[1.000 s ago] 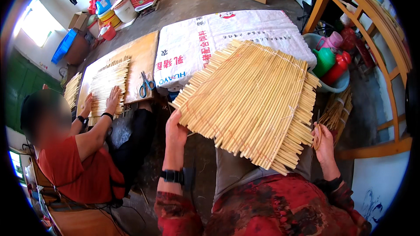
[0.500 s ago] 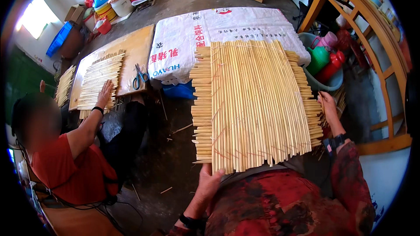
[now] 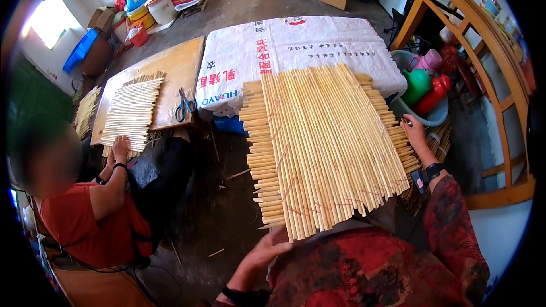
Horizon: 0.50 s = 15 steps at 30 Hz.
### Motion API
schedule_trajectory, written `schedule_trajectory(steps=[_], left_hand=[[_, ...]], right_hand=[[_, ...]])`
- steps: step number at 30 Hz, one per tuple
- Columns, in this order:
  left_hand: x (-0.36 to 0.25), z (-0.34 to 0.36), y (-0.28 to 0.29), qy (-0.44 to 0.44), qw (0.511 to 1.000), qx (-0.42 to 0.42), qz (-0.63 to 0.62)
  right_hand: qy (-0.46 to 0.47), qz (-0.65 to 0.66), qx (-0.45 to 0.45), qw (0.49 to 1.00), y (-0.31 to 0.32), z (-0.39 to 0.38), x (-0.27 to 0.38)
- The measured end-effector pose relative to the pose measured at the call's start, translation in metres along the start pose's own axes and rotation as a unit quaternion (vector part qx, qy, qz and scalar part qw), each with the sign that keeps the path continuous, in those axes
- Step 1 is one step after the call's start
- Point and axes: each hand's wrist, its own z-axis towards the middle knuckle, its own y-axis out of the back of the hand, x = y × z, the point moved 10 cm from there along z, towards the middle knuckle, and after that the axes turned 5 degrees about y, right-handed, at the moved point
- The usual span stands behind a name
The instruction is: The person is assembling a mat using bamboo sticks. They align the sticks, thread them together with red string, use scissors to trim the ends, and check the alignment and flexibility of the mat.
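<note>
Straw mat (image 3: 324,148), a pale panel of thin stalks laid side by side over a second layer of crosswise stalks, sits in the middle of the scene, its near edge over the person's lap and its far edge reaching onto the white printed sack (image 3: 296,51) that covers a low table. The left hand (image 3: 267,250) is at the mat's near left corner, fingers curled under the edge and touching it; whether it truly grips the stalks cannot be told. The right hand (image 3: 414,131) rests against the mat's right edge, fingers close together along the stalk ends, with a dark watch on the wrist.

To the left, another person in a red top (image 3: 91,222) sits beside a wooden board (image 3: 176,71), one hand (image 3: 119,148) pressed on the near edge of a smaller straw mat (image 3: 132,111). Blue-handled scissors (image 3: 183,105) lie on the board, just right of that smaller mat. On the right, a basin (image 3: 424,115) holds a green jug and a red bottle, beside a wooden frame (image 3: 489,74). Loose stalk bits lie scattered on the dark floor (image 3: 222,193).
</note>
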Motion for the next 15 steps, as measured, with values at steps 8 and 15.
schedule_trajectory(steps=[8, 15], left_hand=[[-0.129, -0.042, 0.123, -0.193, 0.874, -0.387, 0.220], [-0.222, 0.042, 0.076, -0.152, 0.850, -0.281, 0.418]], right_hand=[[-0.001, -0.008, 0.015, 1.000, 0.000, -0.009, 0.026], [0.042, -0.078, 0.021, 0.996, 0.043, 0.009, 0.078]])
